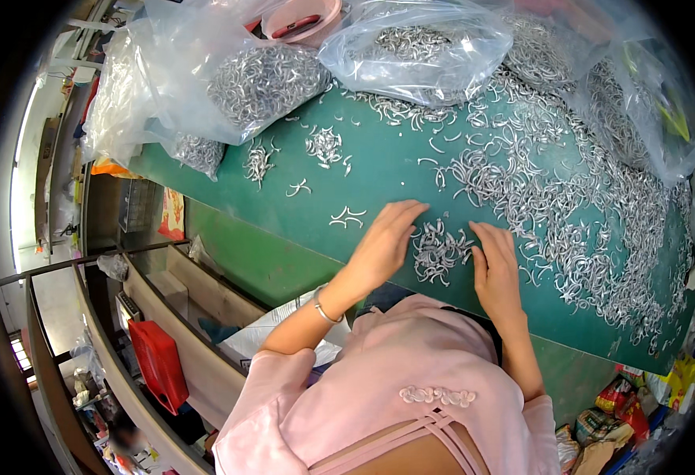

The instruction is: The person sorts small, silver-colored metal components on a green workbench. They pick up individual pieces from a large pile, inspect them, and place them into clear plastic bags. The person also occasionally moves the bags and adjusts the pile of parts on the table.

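I watch the left hand (395,233) and the right hand (494,257) flank a small pile (440,253) of curved metal pieces near the close edge of the green table (284,218), both relaxed and released with fingers loosely bent, though I cannot tell whether the fingertips touch the pile. Its pieces point every which way, so I read no shared direction, and the pile itself is roughly round with no clear long axis. I see a big spread (601,237) of similar pieces to the right and bulging clear bags (415,51) along the far side.
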A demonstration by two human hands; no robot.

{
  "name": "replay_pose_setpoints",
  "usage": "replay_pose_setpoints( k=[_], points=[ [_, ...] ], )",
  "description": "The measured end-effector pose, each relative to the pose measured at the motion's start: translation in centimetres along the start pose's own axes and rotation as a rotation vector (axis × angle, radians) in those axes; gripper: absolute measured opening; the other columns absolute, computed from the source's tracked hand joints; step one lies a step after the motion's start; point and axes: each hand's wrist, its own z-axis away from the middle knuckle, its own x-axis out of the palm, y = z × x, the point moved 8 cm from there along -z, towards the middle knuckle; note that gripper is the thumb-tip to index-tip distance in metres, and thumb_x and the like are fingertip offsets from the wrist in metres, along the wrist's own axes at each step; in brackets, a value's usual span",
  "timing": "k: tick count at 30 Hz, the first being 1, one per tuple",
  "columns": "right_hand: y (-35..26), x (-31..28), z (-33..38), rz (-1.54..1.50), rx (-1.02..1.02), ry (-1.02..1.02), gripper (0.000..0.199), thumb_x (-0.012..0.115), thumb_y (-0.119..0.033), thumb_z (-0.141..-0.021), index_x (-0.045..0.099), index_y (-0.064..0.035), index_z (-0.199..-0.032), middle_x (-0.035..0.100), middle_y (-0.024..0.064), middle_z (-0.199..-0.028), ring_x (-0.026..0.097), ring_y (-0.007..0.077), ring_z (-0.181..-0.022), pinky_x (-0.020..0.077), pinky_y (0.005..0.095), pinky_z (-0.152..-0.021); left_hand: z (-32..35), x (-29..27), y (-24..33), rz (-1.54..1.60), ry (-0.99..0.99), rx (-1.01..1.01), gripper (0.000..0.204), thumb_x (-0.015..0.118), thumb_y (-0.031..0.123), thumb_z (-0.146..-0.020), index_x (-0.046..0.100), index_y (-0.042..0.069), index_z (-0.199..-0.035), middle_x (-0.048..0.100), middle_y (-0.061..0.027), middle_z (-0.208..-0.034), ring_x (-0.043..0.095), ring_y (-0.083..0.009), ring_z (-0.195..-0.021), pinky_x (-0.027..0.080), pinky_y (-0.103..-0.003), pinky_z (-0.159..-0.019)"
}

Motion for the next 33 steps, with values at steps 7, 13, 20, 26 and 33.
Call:
replay_pose_setpoints(
  k=[7, 13, 20, 26, 33],
  points=[
    [0.5, -1.0, 1.5, 0.069, 0.02, 0.038, 0.03, 0.06, 0.007, -0.081, 0.064, 0.0009, -0.11, 0.057, 0.0148, -0.104, 0.053, 0.033, -0.094, 0.0447, 0.0404, -0.082, 1.4, 1.5, 0.3, 0.035, -0.017, 0.006, 0.035, 0.056, -0.01, -0.084, 0.059, 0.0, -0.117, 0.057, -0.0154, -0.116, 0.053, -0.0351, -0.107, 0.043, -0.041, -0.094],
    [0.3, 0.4, 1.4, 0.142, 0.026, -0.011, 0.026, 0.062, 0.006, -0.08, 0.063, 0.0031, -0.106, 0.056, 0.0141, -0.103, 0.054, 0.033, -0.094, 0.0452, 0.0406, -0.081, 0.5, 2.9, 0.9, -0.004, -0.028, 0.093, 0.036, 0.054, -0.011, -0.081, 0.06, 0.0, -0.114, 0.057, -0.0137, -0.114, 0.053, -0.0335, -0.106, 0.042, -0.04, -0.091],
    [0.8, -0.7, 1.7, 0.023, 0.034, 0.027, 0.024, 0.059, 0.007, -0.083, 0.063, 0.0021, -0.106, 0.058, 0.015, -0.1, 0.055, 0.0334, -0.092, 0.0457, 0.0386, -0.082, 0.0, 2.7, 1.6, 0.022, -0.038, 0.098, 0.038, 0.052, -0.013, -0.082, 0.059, 0.001, -0.117, 0.059, -0.0143, -0.117, 0.053, -0.034, -0.11, 0.041, -0.042, -0.095],
    [0.4, 0.3, 1.5, 0.064, 0.024, -0.061, 0.022, 0.058, 0.007, -0.084, 0.063, 0.0024, -0.105, 0.058, 0.0148, -0.1, 0.056, 0.0338, -0.094, 0.0465, 0.0402, -0.08, -0.6, 4.6, 2.1, 0.048, -0.108, 0.166, 0.041, 0.05, -0.013, -0.082, 0.06, 0.002, -0.12, 0.062, -0.0141, -0.114, 0.057, -0.0338, -0.106, 0.043, -0.04, -0.093],
    [1.4, -0.7, 1.4, -0.231, 0.141, -0.043, 0.026, 0.05, 0.007, -0.091, 0.062, 0.002, -0.114, 0.062, 0.0164, -0.108, 0.062, 0.0324, -0.097, 0.047, 0.0341, -0.087, 5.8, 2.5, -0.4, 0.864, -0.151, -0.399, 0.021, 0.05, 0.003, -0.098, 0.065, 0.002, -0.113, 0.067, -0.0082, -0.093, 0.062, -0.0133, -0.079, 0.049, -0.025, -0.068]
  ],
)
